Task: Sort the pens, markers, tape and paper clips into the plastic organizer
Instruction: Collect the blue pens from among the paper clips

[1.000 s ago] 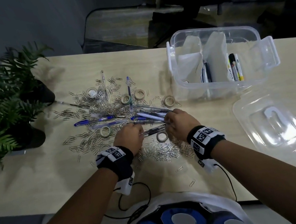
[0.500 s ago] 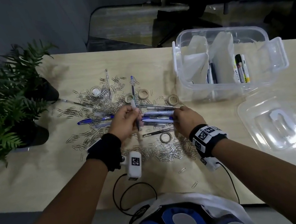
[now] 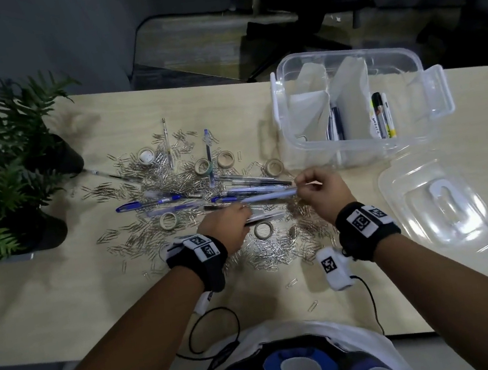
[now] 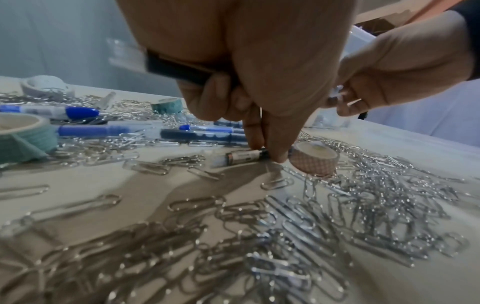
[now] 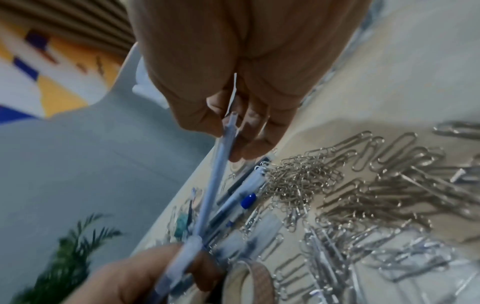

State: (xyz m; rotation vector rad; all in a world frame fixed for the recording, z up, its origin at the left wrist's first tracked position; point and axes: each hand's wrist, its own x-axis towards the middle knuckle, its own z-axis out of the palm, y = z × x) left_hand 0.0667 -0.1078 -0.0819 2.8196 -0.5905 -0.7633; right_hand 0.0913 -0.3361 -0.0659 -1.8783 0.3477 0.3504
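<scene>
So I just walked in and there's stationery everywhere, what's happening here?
A person is sorting desk clutter into a clear plastic organizer, which already holds a few pens and markers. Their right hand grips one end of a pale blue pen. The left hand pinches another pen off the table. Paper clips and tape rolls remain scattered.

On the counter (image 3: 64, 309), the right hand (image 3: 320, 188) pinches one end of a pale blue pen (image 3: 267, 196) above scattered paper clips (image 3: 279, 252). The left hand (image 3: 229, 224) grips its other end. The clear organizer (image 3: 359, 153) stands behind, markers (image 3: 382, 115) inside.
</scene>
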